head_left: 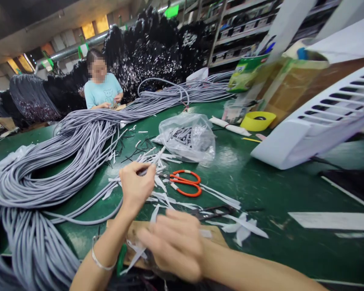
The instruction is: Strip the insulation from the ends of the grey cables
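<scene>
Apparently pinching grey cable [143, 172] left of centre with left hand [137, 182]; cannot tell grip of right hand [177, 244], blurred, lower centre. Might snag cable on mid-frame scissors [185, 181] if tugged sideways.

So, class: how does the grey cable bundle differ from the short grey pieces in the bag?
The grey cable bundle is made of long lengths, while the short grey pieces are stubby. The bundle bends in broad curves; the pieces lie jumbled. The bundle lies loose on the green table, but the pieces sit inside a clear plastic bag. Both are grey.
</scene>
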Action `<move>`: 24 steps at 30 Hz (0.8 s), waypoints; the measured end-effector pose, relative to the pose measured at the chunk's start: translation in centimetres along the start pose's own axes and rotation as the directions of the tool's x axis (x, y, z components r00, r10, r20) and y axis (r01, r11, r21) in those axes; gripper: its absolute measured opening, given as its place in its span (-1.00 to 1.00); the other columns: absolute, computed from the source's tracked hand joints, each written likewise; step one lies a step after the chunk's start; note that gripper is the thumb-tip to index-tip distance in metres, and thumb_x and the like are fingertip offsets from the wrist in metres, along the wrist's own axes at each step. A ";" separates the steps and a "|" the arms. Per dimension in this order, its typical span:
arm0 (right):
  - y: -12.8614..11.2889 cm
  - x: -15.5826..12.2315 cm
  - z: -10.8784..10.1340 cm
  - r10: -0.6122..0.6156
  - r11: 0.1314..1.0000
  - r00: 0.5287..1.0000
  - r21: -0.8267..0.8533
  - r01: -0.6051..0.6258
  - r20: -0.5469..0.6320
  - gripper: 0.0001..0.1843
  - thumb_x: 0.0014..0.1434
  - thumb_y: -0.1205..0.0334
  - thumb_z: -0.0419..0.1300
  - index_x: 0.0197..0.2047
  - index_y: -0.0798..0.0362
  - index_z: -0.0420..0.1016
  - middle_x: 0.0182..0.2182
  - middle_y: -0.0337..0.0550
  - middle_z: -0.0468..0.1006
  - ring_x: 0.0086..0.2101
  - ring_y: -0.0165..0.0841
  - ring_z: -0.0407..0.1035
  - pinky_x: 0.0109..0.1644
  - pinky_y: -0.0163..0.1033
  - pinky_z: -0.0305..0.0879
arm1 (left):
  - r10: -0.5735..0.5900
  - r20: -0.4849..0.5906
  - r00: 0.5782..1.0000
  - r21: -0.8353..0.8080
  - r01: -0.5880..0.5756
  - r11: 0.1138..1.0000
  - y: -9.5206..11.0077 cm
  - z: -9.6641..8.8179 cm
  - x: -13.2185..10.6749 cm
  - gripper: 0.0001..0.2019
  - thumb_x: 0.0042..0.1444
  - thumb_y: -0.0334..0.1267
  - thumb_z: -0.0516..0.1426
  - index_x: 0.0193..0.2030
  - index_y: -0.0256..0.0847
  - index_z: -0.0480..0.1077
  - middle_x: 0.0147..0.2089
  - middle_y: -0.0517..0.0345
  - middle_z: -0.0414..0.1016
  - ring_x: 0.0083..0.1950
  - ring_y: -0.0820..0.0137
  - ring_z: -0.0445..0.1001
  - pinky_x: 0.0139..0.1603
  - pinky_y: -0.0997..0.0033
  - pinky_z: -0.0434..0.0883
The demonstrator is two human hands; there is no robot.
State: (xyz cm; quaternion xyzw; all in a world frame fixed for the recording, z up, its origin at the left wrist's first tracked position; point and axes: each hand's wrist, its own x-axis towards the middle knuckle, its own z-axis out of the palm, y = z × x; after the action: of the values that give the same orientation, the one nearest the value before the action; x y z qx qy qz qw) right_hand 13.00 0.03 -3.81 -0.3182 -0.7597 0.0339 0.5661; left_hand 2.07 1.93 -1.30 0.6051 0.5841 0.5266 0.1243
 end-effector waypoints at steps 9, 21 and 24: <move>3.0 2.7 -1.6 0.079 0.995 0.991 -0.052 -0.085 -0.112 -0.83 0.13 0.32 0.09 -0.48 0.08 0.40 -0.61 -0.26 0.45 -0.61 -0.48 0.29 -0.51 -0.37 0.21 | 0.102 -0.125 0.987 -0.145 -0.120 0.982 0.3 -0.9 -0.6 -0.90 -0.05 -0.30 0.21 -0.40 -0.24 0.55 -0.53 0.15 0.45 -0.52 0.49 0.32 -0.56 0.53 0.22; 2.6 2.1 -1.0 0.079 0.996 0.992 -0.040 -0.083 -0.098 -0.83 0.14 0.31 0.09 -0.47 0.10 0.41 -0.60 -0.24 0.47 -0.60 -0.49 0.32 -0.52 -0.39 0.19 | 0.234 -0.127 0.964 -0.067 -0.244 0.967 0.4 -0.4 -1.2 -0.94 -0.05 -0.38 0.21 -0.40 -0.26 0.53 -0.56 0.22 0.40 -0.56 0.55 0.28 -0.56 0.56 0.25; 2.4 2.2 -1.1 0.134 0.991 0.987 0.010 -0.134 -0.088 -0.82 0.13 0.31 0.09 -0.48 0.10 0.41 -0.59 -0.24 0.48 -0.60 -0.49 0.32 -0.53 -0.40 0.21 | 0.278 -0.138 0.951 -0.025 -0.284 0.958 0.3 -0.4 -1.2 -0.94 -0.04 -0.39 0.21 -0.40 -0.27 0.52 -0.56 0.22 0.39 -0.57 0.55 0.28 -0.57 0.57 0.25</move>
State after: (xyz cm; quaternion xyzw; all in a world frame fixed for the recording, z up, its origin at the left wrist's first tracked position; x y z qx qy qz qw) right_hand 14.64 2.71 -2.60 -0.3684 -0.7108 0.0594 0.5962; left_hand 2.25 0.64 -1.48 0.6429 0.4870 0.5908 0.0223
